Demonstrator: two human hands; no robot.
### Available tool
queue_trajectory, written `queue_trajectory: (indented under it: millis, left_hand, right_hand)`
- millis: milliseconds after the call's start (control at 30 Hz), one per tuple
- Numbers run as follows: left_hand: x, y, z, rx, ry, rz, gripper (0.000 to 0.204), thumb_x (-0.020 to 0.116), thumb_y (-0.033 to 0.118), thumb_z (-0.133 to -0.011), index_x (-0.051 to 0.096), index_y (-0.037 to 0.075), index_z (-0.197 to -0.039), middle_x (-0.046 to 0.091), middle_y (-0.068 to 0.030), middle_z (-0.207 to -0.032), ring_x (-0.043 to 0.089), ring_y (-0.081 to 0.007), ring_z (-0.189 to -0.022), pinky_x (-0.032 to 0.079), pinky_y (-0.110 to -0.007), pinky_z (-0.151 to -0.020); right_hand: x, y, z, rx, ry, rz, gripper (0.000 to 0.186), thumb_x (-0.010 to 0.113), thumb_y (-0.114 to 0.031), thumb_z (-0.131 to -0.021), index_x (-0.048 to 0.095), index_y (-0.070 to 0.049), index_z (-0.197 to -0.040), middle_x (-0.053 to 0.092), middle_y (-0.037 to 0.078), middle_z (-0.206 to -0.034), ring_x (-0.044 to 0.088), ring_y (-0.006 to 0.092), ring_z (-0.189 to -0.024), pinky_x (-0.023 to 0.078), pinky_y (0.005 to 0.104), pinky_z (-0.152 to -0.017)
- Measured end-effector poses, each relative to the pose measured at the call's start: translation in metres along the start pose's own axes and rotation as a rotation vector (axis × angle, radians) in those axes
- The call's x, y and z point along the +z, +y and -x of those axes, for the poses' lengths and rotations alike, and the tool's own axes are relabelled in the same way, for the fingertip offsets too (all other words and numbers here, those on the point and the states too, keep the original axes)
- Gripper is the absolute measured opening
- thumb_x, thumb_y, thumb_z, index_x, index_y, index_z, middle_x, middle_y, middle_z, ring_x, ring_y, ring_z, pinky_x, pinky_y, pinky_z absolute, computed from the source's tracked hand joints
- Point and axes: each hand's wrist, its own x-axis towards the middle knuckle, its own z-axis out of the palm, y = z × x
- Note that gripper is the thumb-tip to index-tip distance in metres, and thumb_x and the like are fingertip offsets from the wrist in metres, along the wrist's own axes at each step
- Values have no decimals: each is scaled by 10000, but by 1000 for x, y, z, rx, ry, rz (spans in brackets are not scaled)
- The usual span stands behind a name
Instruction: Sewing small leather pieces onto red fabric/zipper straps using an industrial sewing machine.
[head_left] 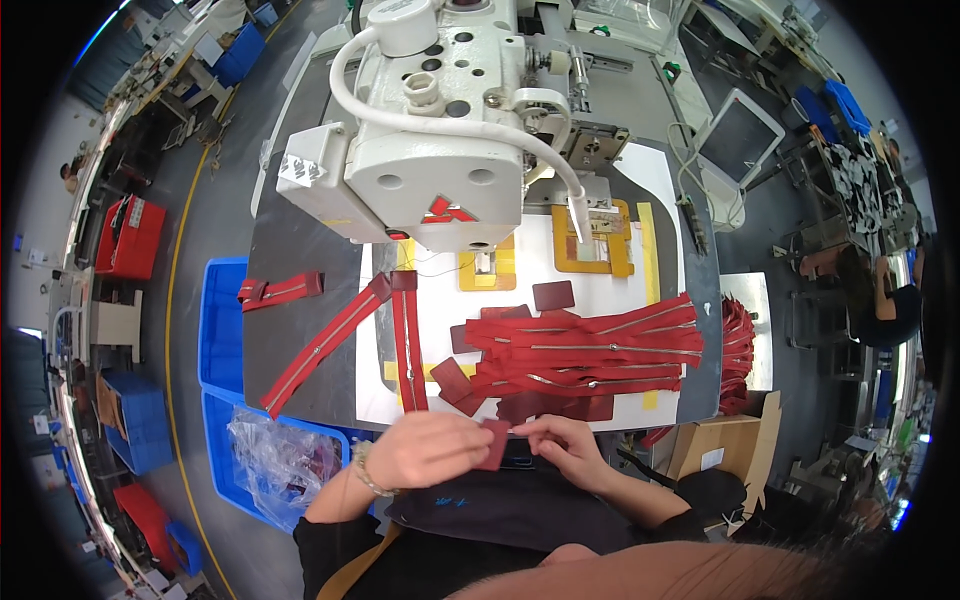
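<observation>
Presently: left hand pinches one maroon patch; right hand beside it, grip unclear; red zippers heap on counter

place: sewing workshop, factory-like | signs: white industrial sewing machine above the surface, many red zippers, blue bins | floor: grey, yellow line (more workstations beyond)
</observation>
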Motion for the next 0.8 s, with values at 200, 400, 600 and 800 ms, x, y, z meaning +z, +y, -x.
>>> queue_trajectory:
  millis: [200,400,600,800]
  left_hand:
    - [29,3,-4,103,31,-79,231,672,79,-694,673,24,-918,650,-92,-1012,644,-210,-880,546,-314,-803]
    - [46,4,-6,-351,197,231,223,767,103,-698,693,74,-906,618,-76,-1033,635,-204,-876,522,-296,-742]
    - [63,-4,-16,-748,428,712,128,753,-15,-715,693,-6,-829,641,-87,-797,626,-139,-760,482,-238,-651]
    - [69,-14,-21,-661,694,717,101,739,-66,-726,655,-32,-771,640,-89,-824,602,-94,-693,485,-204,-589]
  right_hand:
    - [11,0,-20,435,19,-846,61,638,-73,-881,603,-25,-869,587,-11,-743,458,9,-569,325,151,-483]
    - [13,-3,-31,181,200,-484,61,664,-16,-847,618,6,-880,597,8,-731,505,29,-582,376,181,-486]
    - [-1,-8,-53,-235,184,257,115,659,17,-828,653,15,-943,603,8,-726,561,51,-619,447,178,-542]
    - [6,-6,-68,163,118,-599,192,623,83,-805,597,46,-991,644,93,-866,623,99,-684,515,214,-603]
